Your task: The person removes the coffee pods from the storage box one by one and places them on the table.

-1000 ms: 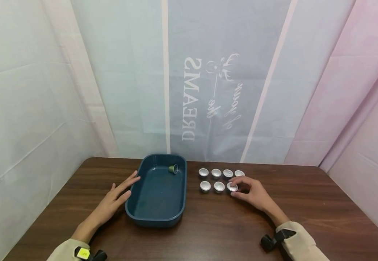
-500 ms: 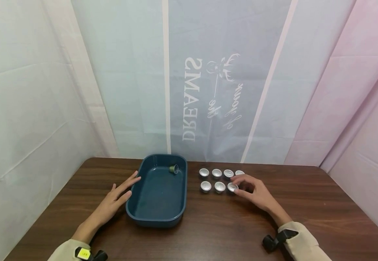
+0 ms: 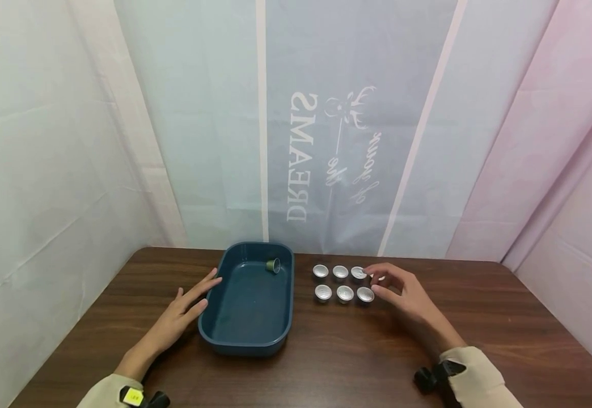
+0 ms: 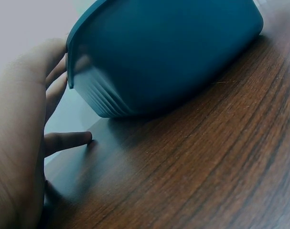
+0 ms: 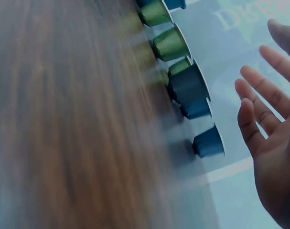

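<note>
Outside the dark blue bin [image 3: 250,314], my left hand [image 3: 173,320] rests its extended fingers on the left rim. In the left wrist view, its thumb or finger [image 4: 68,139] sticks out below the rim. My right hand [image 3: 403,292] hovers at the right end of two rows of coffee capsules, fingers loosely bent and holding nothing. Its fingertips are right by a back-row capsule [image 3: 358,273] and partly cover another. The capsules stand with silver lids up; the right wrist view shows green capsules [image 5: 172,44] and dark blue capsules [image 5: 209,143] below the spread fingers.
One green capsule [image 3: 273,265] lies on its side inside the bin, near the back right corner. Everything stands on a brown wooden table [image 3: 342,362]. A printed cloth [image 3: 214,141] hangs behind the table's far edge.
My right hand has drawn away from the front-row right capsule and shifted back and slightly right, towards the back row. My left hand stays at the bin's rim.
</note>
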A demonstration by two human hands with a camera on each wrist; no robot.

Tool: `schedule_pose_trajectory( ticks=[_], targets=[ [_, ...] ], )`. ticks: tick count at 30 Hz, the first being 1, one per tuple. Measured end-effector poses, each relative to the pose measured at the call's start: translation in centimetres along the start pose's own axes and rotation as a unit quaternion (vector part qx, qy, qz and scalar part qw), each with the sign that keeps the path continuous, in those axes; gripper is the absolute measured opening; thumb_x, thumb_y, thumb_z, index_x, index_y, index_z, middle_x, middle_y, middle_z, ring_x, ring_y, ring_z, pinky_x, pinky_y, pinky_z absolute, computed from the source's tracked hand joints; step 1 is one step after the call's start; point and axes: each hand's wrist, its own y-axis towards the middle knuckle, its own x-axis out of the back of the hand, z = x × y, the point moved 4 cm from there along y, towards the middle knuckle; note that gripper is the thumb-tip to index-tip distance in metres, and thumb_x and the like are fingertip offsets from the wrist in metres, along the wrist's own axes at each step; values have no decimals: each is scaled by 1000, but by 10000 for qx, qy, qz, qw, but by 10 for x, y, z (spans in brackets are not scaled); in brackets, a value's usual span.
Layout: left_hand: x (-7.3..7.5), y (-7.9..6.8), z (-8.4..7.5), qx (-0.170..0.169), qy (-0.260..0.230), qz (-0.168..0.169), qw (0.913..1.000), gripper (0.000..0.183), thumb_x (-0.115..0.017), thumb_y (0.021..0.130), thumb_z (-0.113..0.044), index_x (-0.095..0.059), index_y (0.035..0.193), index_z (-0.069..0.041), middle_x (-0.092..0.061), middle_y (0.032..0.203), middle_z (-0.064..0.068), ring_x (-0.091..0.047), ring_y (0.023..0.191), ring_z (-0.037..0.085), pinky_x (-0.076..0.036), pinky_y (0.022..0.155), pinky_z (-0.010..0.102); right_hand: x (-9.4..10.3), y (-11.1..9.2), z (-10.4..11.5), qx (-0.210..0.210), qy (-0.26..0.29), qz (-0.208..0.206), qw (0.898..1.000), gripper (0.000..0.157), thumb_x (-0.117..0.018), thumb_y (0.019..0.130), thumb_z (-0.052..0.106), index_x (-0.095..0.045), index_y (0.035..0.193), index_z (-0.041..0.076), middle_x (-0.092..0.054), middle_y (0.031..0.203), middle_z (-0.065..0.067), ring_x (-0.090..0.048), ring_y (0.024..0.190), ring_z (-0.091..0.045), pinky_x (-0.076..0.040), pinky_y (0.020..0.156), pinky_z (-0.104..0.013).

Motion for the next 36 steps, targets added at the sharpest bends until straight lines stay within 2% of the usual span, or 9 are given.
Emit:
schedule_pose_trajectory(
  ticks=[3,7,14,18,21,24,28,31,36],
  targets=[
    [-1,1,0,9,-3,28,10000,48,-42,102,-8,-37,149,-18,-18,158,1,-19,141,6,8,93,78,-5,6,4,-8,-46,80,10000,32,-70,84,0,-63,115,3,-62,90,-10,-57,81,-15,-50,64,-27],
    [-2,2,1,-7,-14,49,10000,48,-42,102,-8,-36,149,-18,-17,159,3,-19,141,8,8,94,77,-12,20,15,99,18,135,9999,35,-73,81,-4,-64,113,5,-63,93,-7,-58,80,-18,-52,62,-30],
    [-2,1,2,-34,-28,26,10000,49,-42,102,-7,-36,149,-20,-18,158,10,-19,141,6,9,94,77,-28,56,63,72,236,535,9983,34,-72,82,-3,-63,114,3,-64,98,-12,-62,82,-29,-53,65,-31],
    [-1,0,2,-73,-4,21,10000,49,-42,102,-7,-36,149,-18,-18,158,12,-19,141,8,9,93,78,-40,74,75,285,123,794,9964,35,-74,80,-2,-63,113,3,-65,97,-10,-62,82,-28,-53,63,-35],
    [-1,0,2,-83,1,28,10000,48,-41,102,-7,-36,149,-16,-17,158,13,-19,141,10,9,93,78,-52,84,76,616,65,924,9938,36,-75,79,-3,-64,112,3,-65,96,-8,-63,81,-29,-53,62,-42],
    [0,0,3,-75,21,20,10000,48,-41,102,-7,-36,149,-16,-17,158,10,-18,142,11,9,93,78,-65,92,68,808,42,1000,9917,35,-76,79,0,-64,112,5,-64,95,-6,-62,78,-28,-52,59,-45],
    [1,-1,3,-23,22,16,10000,48,-41,102,-8,-36,149,-18,-17,158,8,-18,141,8,9,93,78,-82,102,54,784,10,1126,9905,34,-77,81,9,-65,112,7,-65,99,-7,-63,80,-24,-53,58,-40],
    [2,-1,1,15,-15,24,10000,48,-41,102,-8,-36,149,-18,-17,158,10,-18,141,6,9,93,78,-93,110,50,793,-2,1264,9888,31,-75,84,11,-65,113,10,-65,102,-10,-63,85,-22,-55,64,-35],
    [0,-1,-1,20,-5,33,10000,48,-42,102,-8,-36,149,-18,-18,158,10,-19,141,8,8,93,78,-105,121,47,774,-343,1461,9856,28,-71,87,16,-65,114,13,-64,99,0,-63,82,-16,-54,66,-28]
  ],
)
